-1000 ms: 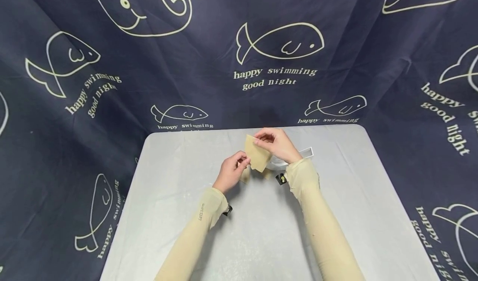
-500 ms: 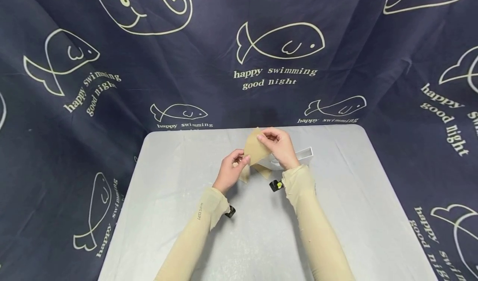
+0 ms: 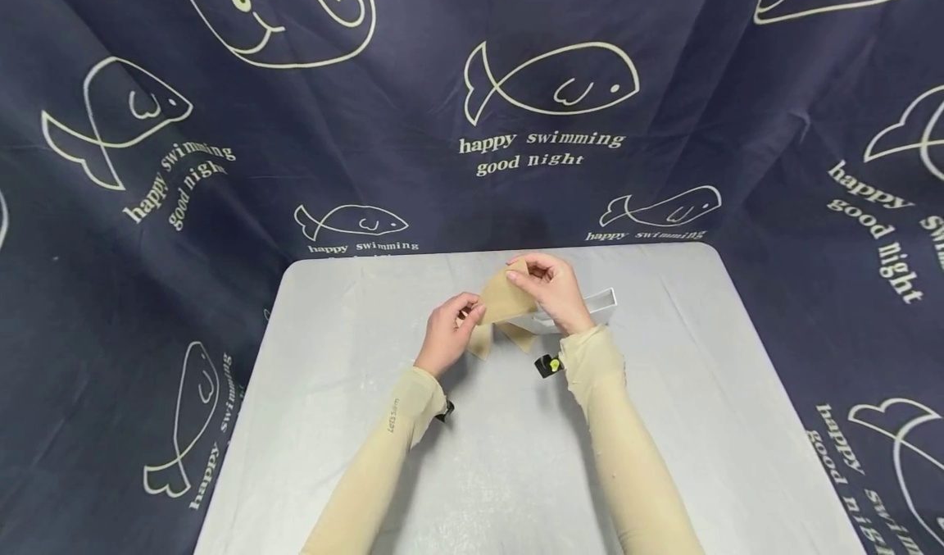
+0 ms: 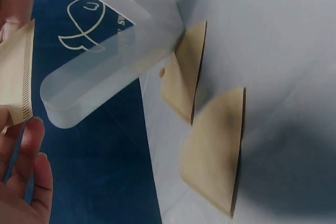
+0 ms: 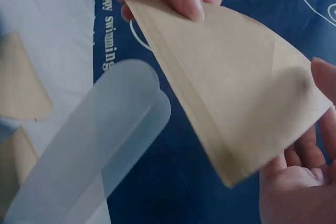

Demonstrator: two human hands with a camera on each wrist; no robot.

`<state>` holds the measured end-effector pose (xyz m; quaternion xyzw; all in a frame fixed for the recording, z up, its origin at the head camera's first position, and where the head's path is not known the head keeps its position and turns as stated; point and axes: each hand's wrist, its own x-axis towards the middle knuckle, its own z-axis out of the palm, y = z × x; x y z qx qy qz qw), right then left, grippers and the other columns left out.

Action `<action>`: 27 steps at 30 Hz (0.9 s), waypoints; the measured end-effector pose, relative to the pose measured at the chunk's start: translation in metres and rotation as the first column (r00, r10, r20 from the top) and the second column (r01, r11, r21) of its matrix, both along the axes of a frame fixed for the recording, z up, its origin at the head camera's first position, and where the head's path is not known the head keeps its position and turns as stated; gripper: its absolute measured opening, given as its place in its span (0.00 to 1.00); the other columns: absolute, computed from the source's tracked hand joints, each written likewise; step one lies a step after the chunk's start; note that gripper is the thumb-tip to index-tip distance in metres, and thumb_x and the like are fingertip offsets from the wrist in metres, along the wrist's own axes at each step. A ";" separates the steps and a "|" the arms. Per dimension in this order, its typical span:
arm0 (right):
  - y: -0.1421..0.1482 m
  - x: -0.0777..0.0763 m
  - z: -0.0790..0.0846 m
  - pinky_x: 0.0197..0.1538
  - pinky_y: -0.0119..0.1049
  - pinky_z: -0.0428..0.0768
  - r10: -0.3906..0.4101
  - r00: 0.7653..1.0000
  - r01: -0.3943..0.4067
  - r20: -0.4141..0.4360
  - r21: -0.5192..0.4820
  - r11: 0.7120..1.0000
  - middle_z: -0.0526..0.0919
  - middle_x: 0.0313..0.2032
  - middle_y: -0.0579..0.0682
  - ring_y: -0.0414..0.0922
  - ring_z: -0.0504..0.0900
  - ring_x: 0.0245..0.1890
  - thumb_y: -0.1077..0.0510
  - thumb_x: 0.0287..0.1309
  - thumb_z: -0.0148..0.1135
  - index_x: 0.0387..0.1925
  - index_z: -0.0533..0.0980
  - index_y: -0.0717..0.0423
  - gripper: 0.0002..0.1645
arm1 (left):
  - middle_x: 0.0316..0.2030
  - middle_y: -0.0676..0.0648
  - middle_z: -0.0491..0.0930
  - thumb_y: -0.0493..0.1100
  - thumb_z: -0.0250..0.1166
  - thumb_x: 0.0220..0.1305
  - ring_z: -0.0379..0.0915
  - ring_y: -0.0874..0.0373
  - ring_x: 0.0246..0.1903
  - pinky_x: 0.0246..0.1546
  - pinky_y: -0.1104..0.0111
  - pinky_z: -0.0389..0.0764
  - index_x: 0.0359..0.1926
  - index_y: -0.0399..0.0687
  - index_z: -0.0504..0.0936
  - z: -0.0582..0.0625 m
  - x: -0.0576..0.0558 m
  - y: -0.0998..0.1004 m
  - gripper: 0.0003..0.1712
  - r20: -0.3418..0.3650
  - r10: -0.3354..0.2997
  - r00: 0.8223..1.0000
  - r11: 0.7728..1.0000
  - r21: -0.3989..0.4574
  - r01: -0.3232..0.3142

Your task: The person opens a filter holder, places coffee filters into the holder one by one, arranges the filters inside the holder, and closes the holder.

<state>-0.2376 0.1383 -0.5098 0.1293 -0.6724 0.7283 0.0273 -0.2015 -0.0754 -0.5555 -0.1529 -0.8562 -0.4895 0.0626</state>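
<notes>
A tan paper coffee filter [image 3: 505, 299], wedge-shaped with a crimped seam, is held in the air over the table's far part. My left hand [image 3: 447, 330] pinches its left corner between thumb and fingers. At its right side, my right hand [image 3: 553, 291] grips it, thumb in front and fingers behind. In the right wrist view the filter [image 5: 231, 82] shows its flat face, stretched between both hands. Two more coffee filters lie on the table below: one at the left [image 4: 215, 150], the other [image 4: 186, 72] beside a white holder with a translucent part.
The white holder [image 3: 603, 304] stands behind my right wrist, partly hidden by it; its translucent rounded section [image 4: 89, 80] juts out in the left wrist view. A pale cloth covers the table [image 3: 509, 457]. Dark blue fish-print curtains [image 3: 413, 129] surround the far side and flanks.
The coffee filter has turned clockwise between my hands, its upper corner moving right and its lower edge now nearly level. My left hand has shifted slightly left. The filters on the table stay put.
</notes>
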 end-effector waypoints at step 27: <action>0.010 0.007 -0.006 0.38 0.25 0.83 -0.054 0.998 0.051 -0.045 -0.073 0.996 0.89 0.35 0.42 0.36 0.86 0.35 0.75 0.56 0.71 0.42 0.80 0.79 0.13 | 0.43 0.44 0.89 0.43 0.66 0.73 0.85 0.51 0.44 0.53 0.61 0.84 0.50 0.43 0.86 0.012 -0.008 0.006 0.11 -0.084 -0.013 0.996 0.982 0.185 0.028</action>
